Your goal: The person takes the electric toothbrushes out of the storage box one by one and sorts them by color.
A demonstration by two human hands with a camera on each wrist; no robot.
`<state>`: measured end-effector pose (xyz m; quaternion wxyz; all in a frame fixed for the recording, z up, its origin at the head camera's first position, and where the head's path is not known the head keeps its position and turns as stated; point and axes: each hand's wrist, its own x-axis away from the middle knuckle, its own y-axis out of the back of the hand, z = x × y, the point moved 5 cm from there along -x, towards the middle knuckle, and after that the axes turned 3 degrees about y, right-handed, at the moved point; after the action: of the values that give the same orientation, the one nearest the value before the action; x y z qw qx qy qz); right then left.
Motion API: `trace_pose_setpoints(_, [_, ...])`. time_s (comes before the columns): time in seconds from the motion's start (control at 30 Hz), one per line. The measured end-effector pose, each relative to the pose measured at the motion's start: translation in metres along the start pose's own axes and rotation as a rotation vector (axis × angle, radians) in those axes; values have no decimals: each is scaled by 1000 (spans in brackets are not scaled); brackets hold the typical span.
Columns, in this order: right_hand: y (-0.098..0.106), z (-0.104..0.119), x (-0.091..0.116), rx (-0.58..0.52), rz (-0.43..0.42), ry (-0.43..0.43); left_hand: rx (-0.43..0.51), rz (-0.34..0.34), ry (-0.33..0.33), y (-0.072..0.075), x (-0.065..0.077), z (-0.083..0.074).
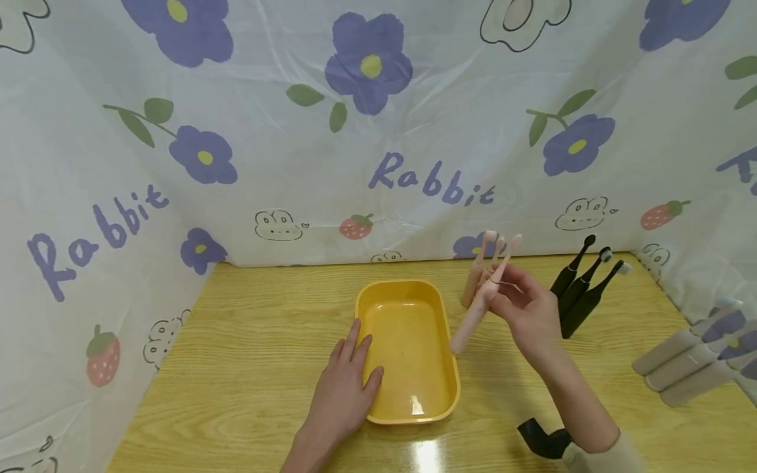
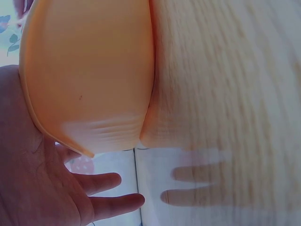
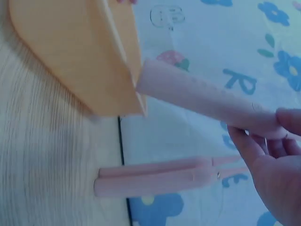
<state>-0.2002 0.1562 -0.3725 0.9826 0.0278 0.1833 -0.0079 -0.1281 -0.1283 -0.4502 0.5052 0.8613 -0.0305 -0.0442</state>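
Note:
My right hand [image 1: 529,312] pinches a pink electric toothbrush [image 1: 473,318] near the top of its handle. The brush tilts, head up and base down at the right rim of a yellow tray [image 1: 408,341]. In the right wrist view, the handle of this toothbrush [image 3: 202,96] overlaps the tray's edge. On the tray's left rim rests my left hand [image 1: 343,391], with its fingers extended and the thumb over the inside. Two more pink toothbrushes [image 1: 472,286] stand upright just behind the held one, partly hidden by it.
Several upright toothbrushes stand to the right: a black group [image 1: 581,302] beyond my right hand and a white group [image 1: 680,364] near the table's right edge. A black curved object [image 1: 541,441] shows beside my right forearm. Patterned cloth [image 1: 284,164] hangs behind the wooden table [image 1: 266,328].

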Motion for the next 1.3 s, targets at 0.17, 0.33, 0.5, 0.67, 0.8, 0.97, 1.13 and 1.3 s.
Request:
trace_pose_setpoints(0.17, [17,-11,-1,169,-163,48,0,3,5,0,0,1])
trace_pose_setpoints(0.33, [19,-28,-2,351,-264,199,2,3,2,0,0,1])
trace_pose_setpoints(0.5, [18,-41,-3,440,-329,265,6,5,5,0,1,2])
trace_pose_setpoints(0.67, [17,-54,-6,438,-344,244,10,4,11,1,1,3])
trace_pose_setpoints(0.8, [14,-60,-7,427,-322,247,7,2,8,1,1,3])
trace_pose_setpoints(0.97, [12,-63,-8,414,-288,264,0,-4,-2,0,-1,1])
trace_pose_setpoints(1.13, [12,-64,-7,415,-282,259,-8,-4,-4,1,-1,1])
trace_pose_setpoints(1.3, [13,-63,-5,405,-279,293,-13,0,-6,1,-2,0])
